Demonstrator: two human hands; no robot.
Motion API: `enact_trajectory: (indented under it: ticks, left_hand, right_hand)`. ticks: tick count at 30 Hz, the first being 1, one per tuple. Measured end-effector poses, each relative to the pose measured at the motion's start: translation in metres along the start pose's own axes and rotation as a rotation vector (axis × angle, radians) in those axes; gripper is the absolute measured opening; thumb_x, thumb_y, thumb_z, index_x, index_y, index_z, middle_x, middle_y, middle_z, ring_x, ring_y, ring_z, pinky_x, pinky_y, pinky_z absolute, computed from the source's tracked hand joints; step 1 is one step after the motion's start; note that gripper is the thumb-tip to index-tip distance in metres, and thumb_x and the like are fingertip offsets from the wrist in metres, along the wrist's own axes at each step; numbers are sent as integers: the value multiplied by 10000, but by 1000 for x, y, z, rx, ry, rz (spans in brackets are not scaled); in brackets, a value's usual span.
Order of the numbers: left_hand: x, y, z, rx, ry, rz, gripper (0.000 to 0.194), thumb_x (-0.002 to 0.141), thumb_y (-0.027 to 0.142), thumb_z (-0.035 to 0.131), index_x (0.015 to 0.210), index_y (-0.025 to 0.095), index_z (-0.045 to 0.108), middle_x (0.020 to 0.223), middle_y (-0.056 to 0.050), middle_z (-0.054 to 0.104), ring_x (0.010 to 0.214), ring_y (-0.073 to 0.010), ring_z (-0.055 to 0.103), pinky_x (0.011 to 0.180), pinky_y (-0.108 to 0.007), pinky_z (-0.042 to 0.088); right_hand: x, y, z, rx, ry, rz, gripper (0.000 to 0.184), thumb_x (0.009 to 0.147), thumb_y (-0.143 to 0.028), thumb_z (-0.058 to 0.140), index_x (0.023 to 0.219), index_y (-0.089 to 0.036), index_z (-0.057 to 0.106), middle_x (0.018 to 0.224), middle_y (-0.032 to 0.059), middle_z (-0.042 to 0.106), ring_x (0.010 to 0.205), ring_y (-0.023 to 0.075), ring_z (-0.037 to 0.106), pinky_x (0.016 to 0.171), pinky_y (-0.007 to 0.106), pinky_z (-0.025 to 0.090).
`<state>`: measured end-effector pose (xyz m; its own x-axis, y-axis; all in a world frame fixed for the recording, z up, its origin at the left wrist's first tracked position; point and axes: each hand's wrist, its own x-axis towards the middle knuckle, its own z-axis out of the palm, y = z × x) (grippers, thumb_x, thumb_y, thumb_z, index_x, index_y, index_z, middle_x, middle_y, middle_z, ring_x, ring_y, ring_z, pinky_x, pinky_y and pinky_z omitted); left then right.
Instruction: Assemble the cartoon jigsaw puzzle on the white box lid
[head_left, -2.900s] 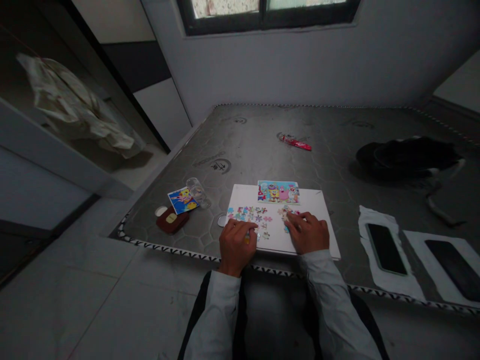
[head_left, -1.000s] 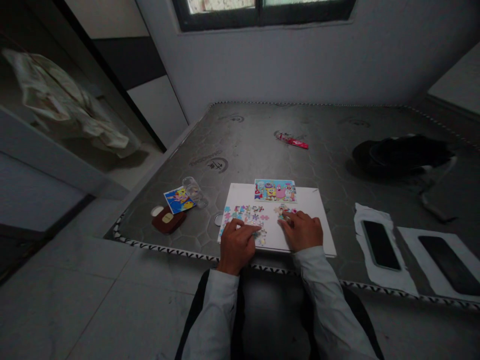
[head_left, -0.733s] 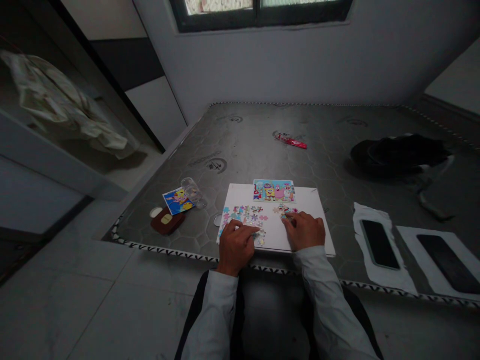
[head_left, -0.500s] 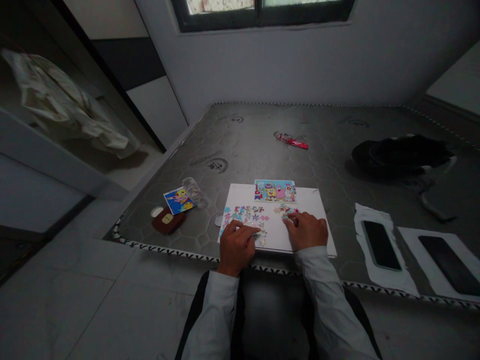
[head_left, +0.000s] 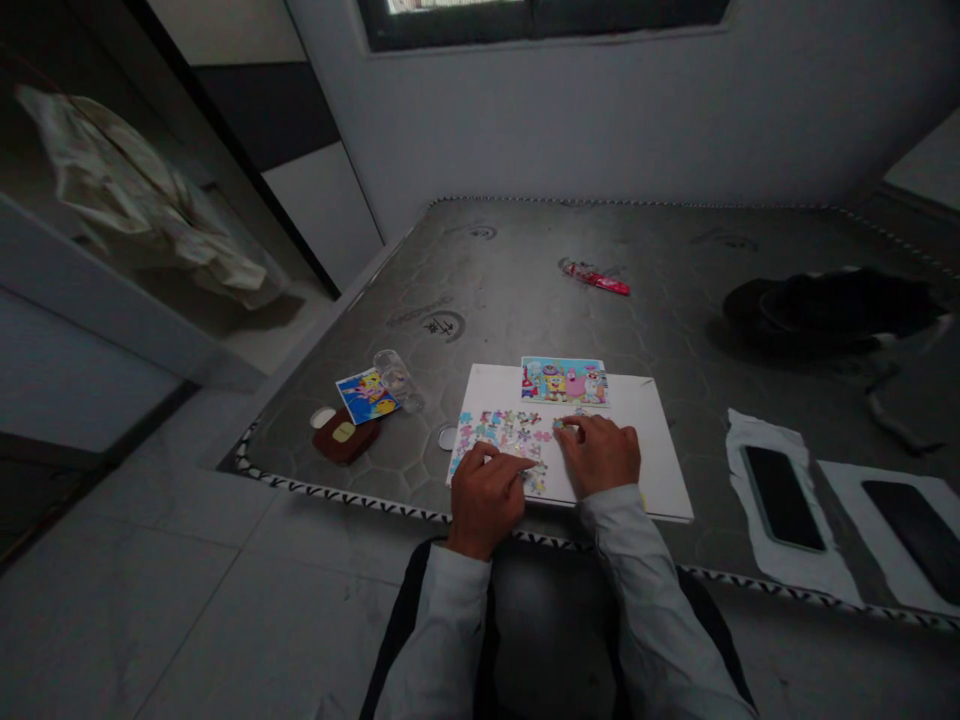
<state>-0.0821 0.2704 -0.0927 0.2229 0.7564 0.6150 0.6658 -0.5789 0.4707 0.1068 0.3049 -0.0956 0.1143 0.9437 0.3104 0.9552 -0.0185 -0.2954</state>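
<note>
A white board (head_left: 645, 455) lies near the front edge of a grey mattress (head_left: 570, 310). Several small colourful puzzle pieces (head_left: 501, 430) are scattered on its left half, and a cartoon picture card (head_left: 564, 380) rests at its far edge. My left hand (head_left: 487, 490) is curled, its forefinger pressing on pieces at the board's near left. My right hand (head_left: 600, 452) lies over the board's middle, fingertips pinched on a small puzzle piece (head_left: 561, 424).
Left of the board lie a brown case (head_left: 345, 440), a second cartoon card (head_left: 366, 394), a clear jar (head_left: 396, 376) and small lids. A red wrapper (head_left: 597, 278) lies farther back. A dark cloth heap (head_left: 832, 310) and two phones (head_left: 780, 482) on white paper are at the right.
My right hand has slid left toward the loose pieces, taking the small cluster it was pressing with it. The left hand stays on the near-left pieces. The camera has tipped slightly down.
</note>
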Motion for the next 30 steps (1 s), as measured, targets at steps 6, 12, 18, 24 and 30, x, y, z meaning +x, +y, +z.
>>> enact_trajectory:
  ticks: [6,12,18,24,30]
  left_hand:
    - [2,0,-1,-3,3,0,338,773,1,570,910,229,778,823,8,772,824,-218,569,748,-347,506]
    - [2,0,0,-4,-31,1,343,772,4,570,899,243,780,824,13,775,826,-217,575,761,-360,511]
    - [2,0,-1,-9,-25,-11,344,762,1,586,910,246,777,833,18,775,836,-220,575,753,-351,507]
    - [2,0,0,-14,-13,-5,328,771,6,582,902,236,777,826,13,772,824,-216,568,757,-348,503]
    - [3,2,-1,1,-24,7,332,770,8,583,906,240,778,827,17,773,823,-215,575,751,-346,504]
  right_hand:
    - [7,-7,9,-4,-26,-11,251,944,-393,579,1001,-229,762,843,44,724,818,199,593,770,344,250]
    - [7,-3,3,-26,-47,-1,294,957,-417,546,1046,-236,760,868,55,731,831,202,592,759,348,243]
    - [5,10,-2,-79,-86,38,263,954,-378,537,1025,-253,758,901,54,732,849,207,588,740,353,223]
    - [4,16,-3,-99,-61,82,287,944,-425,557,1077,-262,752,892,48,740,831,209,593,738,348,219]
    - [3,16,-7,-103,-57,37,289,971,-378,514,959,-251,774,850,49,717,817,198,578,728,354,212]
